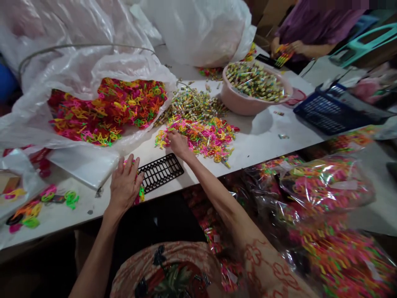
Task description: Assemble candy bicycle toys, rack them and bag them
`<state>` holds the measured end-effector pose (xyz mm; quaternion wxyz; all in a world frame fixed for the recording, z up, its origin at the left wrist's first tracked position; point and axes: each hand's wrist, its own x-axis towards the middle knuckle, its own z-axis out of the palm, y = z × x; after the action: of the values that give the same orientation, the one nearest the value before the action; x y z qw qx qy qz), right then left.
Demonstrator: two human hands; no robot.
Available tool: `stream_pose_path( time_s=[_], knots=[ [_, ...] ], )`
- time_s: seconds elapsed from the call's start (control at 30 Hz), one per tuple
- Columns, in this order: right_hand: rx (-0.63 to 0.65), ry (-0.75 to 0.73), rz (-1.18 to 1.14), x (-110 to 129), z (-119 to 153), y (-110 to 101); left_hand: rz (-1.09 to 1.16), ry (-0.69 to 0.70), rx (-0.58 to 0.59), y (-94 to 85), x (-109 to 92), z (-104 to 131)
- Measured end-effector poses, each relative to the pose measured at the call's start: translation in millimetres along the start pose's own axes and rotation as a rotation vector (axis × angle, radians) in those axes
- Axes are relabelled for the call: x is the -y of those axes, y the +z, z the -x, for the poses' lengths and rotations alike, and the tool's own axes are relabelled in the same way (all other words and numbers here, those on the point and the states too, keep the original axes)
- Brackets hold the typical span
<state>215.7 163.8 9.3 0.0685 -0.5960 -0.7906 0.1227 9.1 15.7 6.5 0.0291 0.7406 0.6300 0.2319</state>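
The rack [163,171] is parked along the bench's [266,142] front edge, left of centre. Its visible slots look unfilled, so not much seems done there, and loads of pieces [214,138] are left loose. The hands are held apart: the left hand [124,186] is laid over the rack's left end, the right hand [179,145] dipped into the pile. Whether anything's gripped can't be told. The back's crowded by a bag [130,68] and a tub [245,103].

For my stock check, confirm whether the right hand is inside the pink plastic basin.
No, the right hand is at the loose pile of bright plastic pieces, outside the basin.
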Motion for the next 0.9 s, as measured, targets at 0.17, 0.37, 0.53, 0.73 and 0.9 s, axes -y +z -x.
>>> stream_pose_path(
  time_s=[0.17, 0.37, 0.53, 0.73, 0.9],
  knots=[
    [0.051, -0.099, 0.108, 11, -30, 8, 0.038, 0.037, 0.016, 5.4, 4, -4],
    [-0.003, -0.187, -0.087, 12, 6, 9, 0.025, 0.007, 0.057, 2.9, 1, -4],
    [0.109, -0.150, -0.693, 33, 40, 36, 0.049, -0.005, 0.042, 1.0, -1, -3],
    [0.114, 0.015, -1.221, 67, 38, 69, 0.058, -0.032, 0.034, -2.5, -1, -2],
    [0.173, -0.082, -1.309, 71, 28, 64, 0.065, -0.051, 0.060, -4.3, -3, -3]
  ],
)
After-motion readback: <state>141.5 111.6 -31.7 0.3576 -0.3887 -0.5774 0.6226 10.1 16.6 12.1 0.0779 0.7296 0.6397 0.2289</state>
